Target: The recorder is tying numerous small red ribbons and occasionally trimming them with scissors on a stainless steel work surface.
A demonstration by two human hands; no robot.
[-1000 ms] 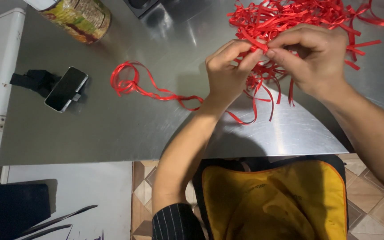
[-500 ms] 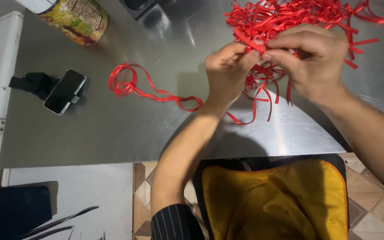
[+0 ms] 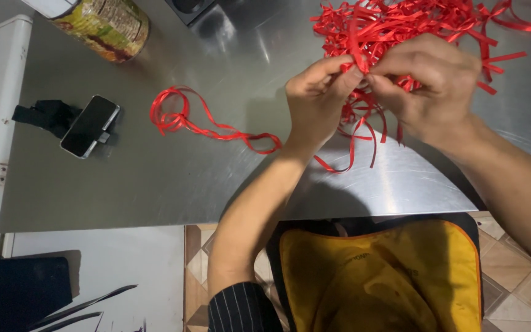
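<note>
A tangled heap of red ribbon strips (image 3: 401,24) lies at the far right of a steel table (image 3: 155,178). My left hand (image 3: 318,101) and my right hand (image 3: 428,86) meet over its near edge. Both pinch a red ribbon piece (image 3: 357,58) between thumb and fingers. Loose ends (image 3: 354,138) hang below my hands onto the table. A longer red ribbon (image 3: 182,117) lies looped and coiled to the left of my left wrist, apart from the heap.
A phone (image 3: 89,126) on a black holder rests at the table's left. A labelled can (image 3: 106,24) lies at the far left corner. A dark box (image 3: 188,7) is at the far edge. A yellow apron (image 3: 376,276) and tiled floor show below the table's near edge.
Both hands stay at the heap, fingers working the ribbon slightly. The view has shifted a little; the looped ribbon and phone lie as before.
</note>
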